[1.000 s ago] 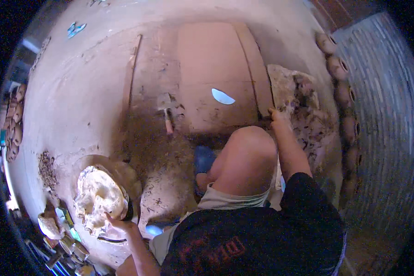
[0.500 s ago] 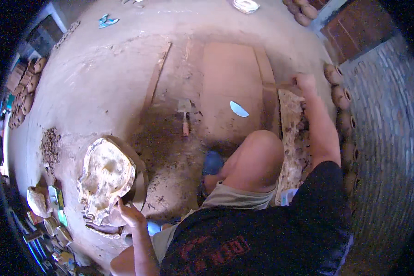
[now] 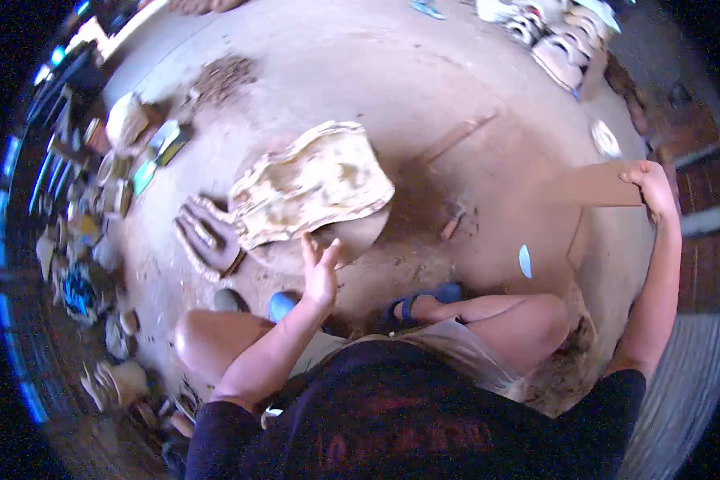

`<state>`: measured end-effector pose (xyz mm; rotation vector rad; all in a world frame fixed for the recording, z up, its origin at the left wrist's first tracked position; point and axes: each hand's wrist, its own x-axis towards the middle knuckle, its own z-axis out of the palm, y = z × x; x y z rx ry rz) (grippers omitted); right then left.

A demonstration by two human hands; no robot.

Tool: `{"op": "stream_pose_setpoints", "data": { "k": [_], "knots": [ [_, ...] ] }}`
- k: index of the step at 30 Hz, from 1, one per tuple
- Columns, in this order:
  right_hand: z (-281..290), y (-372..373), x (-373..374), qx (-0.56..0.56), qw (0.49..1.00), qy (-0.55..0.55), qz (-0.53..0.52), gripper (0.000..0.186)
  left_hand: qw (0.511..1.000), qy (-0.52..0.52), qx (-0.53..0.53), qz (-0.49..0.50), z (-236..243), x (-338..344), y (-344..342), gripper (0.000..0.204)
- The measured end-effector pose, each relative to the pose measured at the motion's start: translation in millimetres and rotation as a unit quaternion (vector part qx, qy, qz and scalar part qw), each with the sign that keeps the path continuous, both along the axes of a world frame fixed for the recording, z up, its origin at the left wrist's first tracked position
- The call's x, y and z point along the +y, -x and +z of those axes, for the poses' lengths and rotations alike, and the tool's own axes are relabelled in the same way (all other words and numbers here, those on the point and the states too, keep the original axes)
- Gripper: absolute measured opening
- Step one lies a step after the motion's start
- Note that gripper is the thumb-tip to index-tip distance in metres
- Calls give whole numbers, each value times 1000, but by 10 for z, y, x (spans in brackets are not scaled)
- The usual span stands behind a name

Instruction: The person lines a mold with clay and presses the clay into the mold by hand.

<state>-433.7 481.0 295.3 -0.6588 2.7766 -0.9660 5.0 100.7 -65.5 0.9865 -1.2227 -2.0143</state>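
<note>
My right hand, out at the right, pinches the end of a flat brown strip that looks like clay. Its far end is blurred over the brown slab on the floor. A pale blade-like piece with a curved edge lies on that slab. My left hand has its thumb and fingers apart, at the near edge of a large cream mould with a hollowed, uneven surface. Whether the fingertips touch the mould I cannot tell. Beneath the mould is a round board.
Left of the mould lies a smaller rimmed mould piece. A trowel's handle and a long wooden strip lie on the floor. Assorted clutter lines the left side. More moulds are stacked at the far right.
The view has swung left, bringing the mould toward the middle. My right hand now holds the brown strip out over the slab's right side. My left hand's fingers have spread at the mould's edge.
</note>
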Motion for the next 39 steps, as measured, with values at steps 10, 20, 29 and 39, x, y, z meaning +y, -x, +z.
{"op": "stream_pose_setpoints", "data": {
  "k": [10, 20, 29, 39],
  "knots": [
    [302, -443, -2410, 106, 971, -115, 182, 22, 999, -40, 6, 24, 245, -323, -507, 78],
    [106, -2048, -4194, 119, 880, -202, 413, 27, 996, -39, -25, -81, 668, -851, -746, 51],
    [-1429, -3160, -5229, 66, 823, -227, 517, 30, 999, 29, 29, 33, 884, -1461, -778, 34],
    [-2245, -2155, -4461, 83, 955, -100, 267, 44, 897, 332, -269, 113, 411, -1392, -959, 33]
  ]
}}
